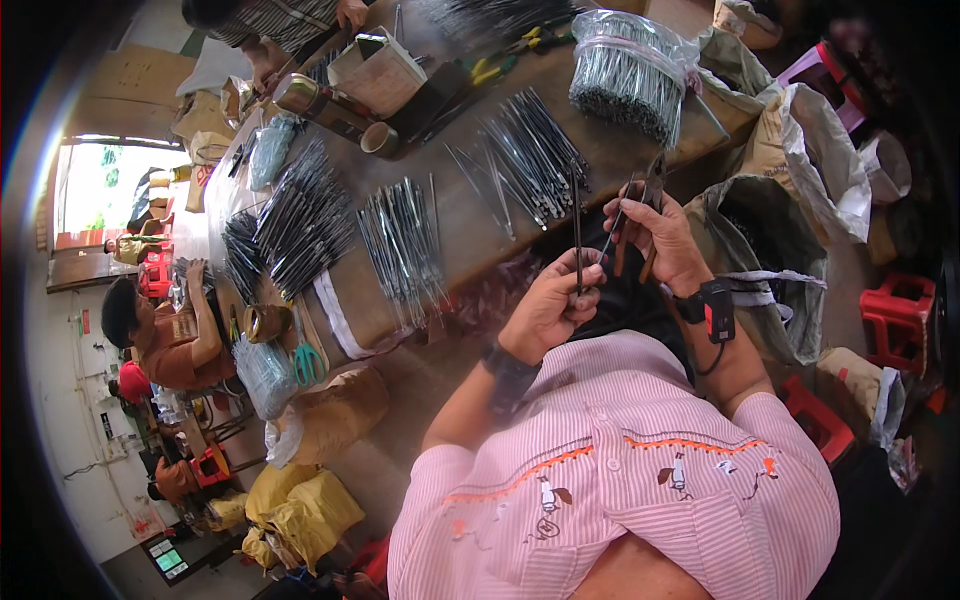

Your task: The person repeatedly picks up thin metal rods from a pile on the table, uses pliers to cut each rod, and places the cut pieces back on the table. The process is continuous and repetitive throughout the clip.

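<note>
My left hand [562, 298] is closed, thumb against fingers, round a thin dark metal rod [577, 235] that stands up from it. Higher and to the right, my right hand [662, 238] is wrapped round a pair of pliers [654, 188], jaws upward, brownish handles showing below the fingers. A second thin rod runs between the two hands; which one grips it I cannot tell. Just beyond them on the table lies a spread pile of metal rods [535, 155], with a few loose ones beside it. Another row of rods [400, 245] lies farther left.
A plastic-wrapped bundle of rods [630, 75] stands at the table's [455, 215] far right. More rods [300, 220], teal-handled scissors [308, 364] and a box [377, 75] lie leftward. Open sacks [765, 250] and a red stool [898, 318] stand at right. Two people work nearby.
</note>
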`<state>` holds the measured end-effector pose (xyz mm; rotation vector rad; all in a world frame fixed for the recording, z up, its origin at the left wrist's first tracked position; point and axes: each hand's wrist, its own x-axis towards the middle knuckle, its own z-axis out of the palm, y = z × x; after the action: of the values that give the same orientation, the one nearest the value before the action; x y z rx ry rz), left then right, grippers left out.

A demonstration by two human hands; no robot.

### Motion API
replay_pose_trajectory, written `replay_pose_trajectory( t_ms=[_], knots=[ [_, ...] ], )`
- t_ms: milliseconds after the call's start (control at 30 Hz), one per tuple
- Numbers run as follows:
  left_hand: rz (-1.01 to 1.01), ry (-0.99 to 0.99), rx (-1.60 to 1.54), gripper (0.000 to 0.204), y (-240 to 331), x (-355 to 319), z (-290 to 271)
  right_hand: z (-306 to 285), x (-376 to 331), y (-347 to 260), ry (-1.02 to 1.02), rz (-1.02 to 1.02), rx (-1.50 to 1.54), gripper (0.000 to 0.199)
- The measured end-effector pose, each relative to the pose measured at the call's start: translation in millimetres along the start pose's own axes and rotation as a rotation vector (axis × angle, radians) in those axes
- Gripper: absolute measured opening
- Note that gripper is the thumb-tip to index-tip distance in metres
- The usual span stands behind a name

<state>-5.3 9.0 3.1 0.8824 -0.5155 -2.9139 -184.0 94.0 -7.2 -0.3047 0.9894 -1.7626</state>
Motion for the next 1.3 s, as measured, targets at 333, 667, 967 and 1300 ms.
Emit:
replay_pose_trajectory(
  t_ms=[333, 667, 967, 1300],
  knots=[
    [-0.058, 0.037, -0.073, 0.011, 2, 3, -4, -4, 6, 12, 0.004, 0.046, 0.04, 0.019],
    [-0.068, 0.005, -0.044, 0.018, 3, 2, -6, -1, 4, 11, 0.003, 0.074, 0.015, 0.02],
    [0.286, 0.134, 0.384, 0.013, 3, 0, 5, -34, 7, 16, 0.328, 0.193, 0.532, 0.027],
    [0.795, 0.257, 0.96, 0.011, -3, 3, 11, -32, -36, 1, -0.228, 0.447, 0.443, 0.034]
  ],
)
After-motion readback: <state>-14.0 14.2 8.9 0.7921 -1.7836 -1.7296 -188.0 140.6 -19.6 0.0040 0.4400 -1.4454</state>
